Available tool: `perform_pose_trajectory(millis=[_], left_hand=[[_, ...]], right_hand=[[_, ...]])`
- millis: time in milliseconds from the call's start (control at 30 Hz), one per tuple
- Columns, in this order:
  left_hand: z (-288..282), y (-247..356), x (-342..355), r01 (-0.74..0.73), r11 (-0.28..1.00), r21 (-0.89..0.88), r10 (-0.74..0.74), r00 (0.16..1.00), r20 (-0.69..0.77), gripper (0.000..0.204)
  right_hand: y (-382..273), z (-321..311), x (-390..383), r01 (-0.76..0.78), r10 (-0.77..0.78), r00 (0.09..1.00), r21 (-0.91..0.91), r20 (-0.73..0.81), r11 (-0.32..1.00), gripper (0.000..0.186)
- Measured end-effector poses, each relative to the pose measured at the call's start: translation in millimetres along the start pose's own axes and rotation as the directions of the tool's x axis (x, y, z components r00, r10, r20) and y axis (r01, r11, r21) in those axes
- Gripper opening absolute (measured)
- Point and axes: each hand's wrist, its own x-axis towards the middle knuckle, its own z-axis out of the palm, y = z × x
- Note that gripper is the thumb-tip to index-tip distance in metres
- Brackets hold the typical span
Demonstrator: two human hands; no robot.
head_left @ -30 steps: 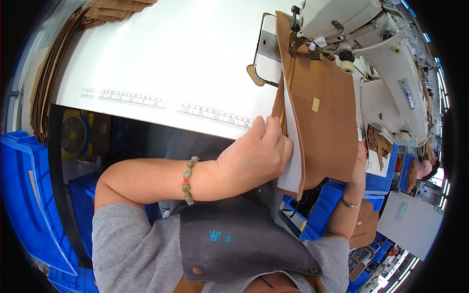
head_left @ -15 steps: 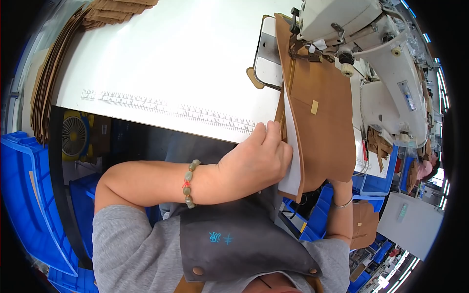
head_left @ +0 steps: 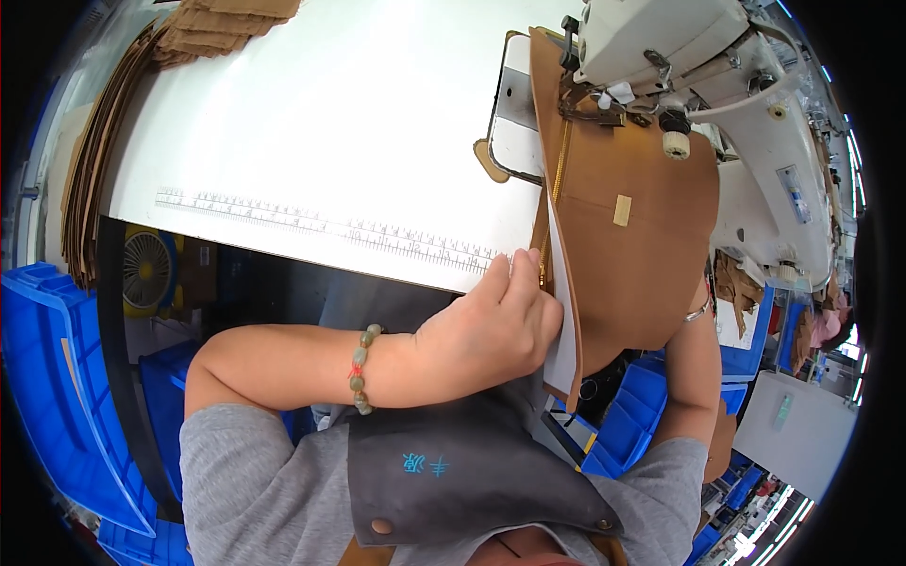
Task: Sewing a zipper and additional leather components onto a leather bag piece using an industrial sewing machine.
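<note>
A brown leather-like panel (head_left: 642, 203) with a small pale yellow patch lies under the head of a white sewing machine (head_left: 661, 38). Along its left edge runs a zipper (head_left: 564, 156) with gold teeth, and a white layer (head_left: 563, 311) shows beneath the lifted edge. My left hand (head_left: 505, 321) is closed on the near end of the zipper, thumb and fingers pinched together at the table's front edge. My right forearm (head_left: 694, 377) reaches up to the panel's right side. The right hand itself is hidden behind the panel, so its fingers cannot be seen.
A printed ruler (head_left: 349, 231) runs along the front of the white table (head_left: 330, 113). Brown pieces (head_left: 104, 151) hang over the table's left end, and more are stacked (head_left: 217, 28) at the back. Blue bins (head_left: 66, 377) stand at left and right; a yellow fan (head_left: 149, 269) is under the table.
The panel's right part has swung out to the right and lies flatter, and my right arm has moved right and up with it. My left hand keeps its pinch nearly in place.
</note>
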Motion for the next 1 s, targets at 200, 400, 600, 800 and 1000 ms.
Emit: perform_pose_trajectory(millis=[200,400,600,800,1000], left_hand=[[2,-1,-1,0.0,1.0,0.002,0.001,1.0,-0.025,0.015],[1,-1,-1,-0.01,1.0,-0.011,0.01,1.0,0.011,0.019],[4,-7,-3,-0.047,0.998,-0.034,0.046,0.998,-0.037,0.02],[1,-10,-10,-0.037,0.99,-0.138,0.04,0.999,0.025,0.024],[1,-13,-34,-0.039,0.962,-0.272,0.054,0.997,0.048,0.042]], right_hand=[[5,1,31,0.012,-0.011,0.999,0.022,-0.034,1.0,0.018],[6,1,56,0.027,-0.023,0.998,0.051,-0.063,0.998,0.02],[13,-5,63,0.046,-0.037,0.993,0.08,-0.116,0.996,0.022],[-27,-12,49,0.174,-0.103,0.924,0.166,-0.368,0.971,0.026],[-21,66,-79,0.323,-0.408,0.91,-0.487,-0.077,0.812,0.018]])
